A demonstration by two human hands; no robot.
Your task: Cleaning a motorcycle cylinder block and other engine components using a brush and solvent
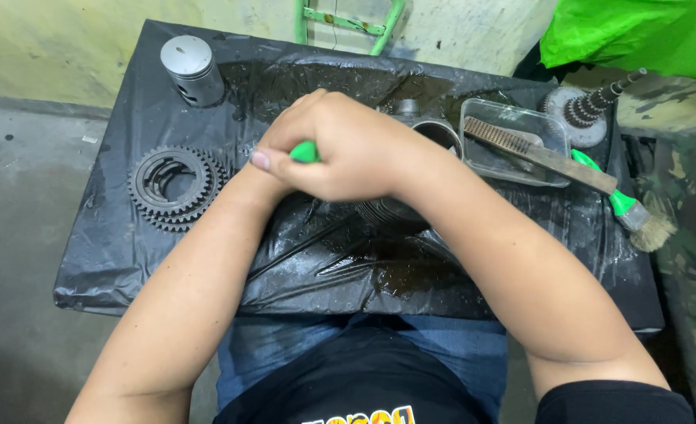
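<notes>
Forearms cross the near edge of the worktop (pixel 104 267), which is wrapped in wet black plastic sheet with an oily pool at its middle. Both hands meet over that pool: the right hand (pixel 356 149) lies on top, clenched around a green tool handle (pixel 305 151), and the left hand (pixel 263 161) is tucked beneath it, only a thumb tip showing, so its grip cannot be told for certain, though it appears closed on the same handle. Directly under and just behind the hands sits a dark finned metal cylinder (pixel 411 208), its open bore partly visible beside the right wrist; the working end of the tool is hidden. In my judgement, good practice here is steady downward pressure with both wrists aligned and the part kept from sliding on the slick sheet. Left of the hands lies a stack of toothed gear rings (pixel 174 188). Right of them a clear plastic tray (pixel 513 118) carries a wire brush (pixel 540 153), with a green-handled paintbrush (pixel 639 216) beyond its edge. Farther back stand a grey piston (pixel 192 69) at the left corner and a gear shaft (pixel 591 106) at the right.
</notes>
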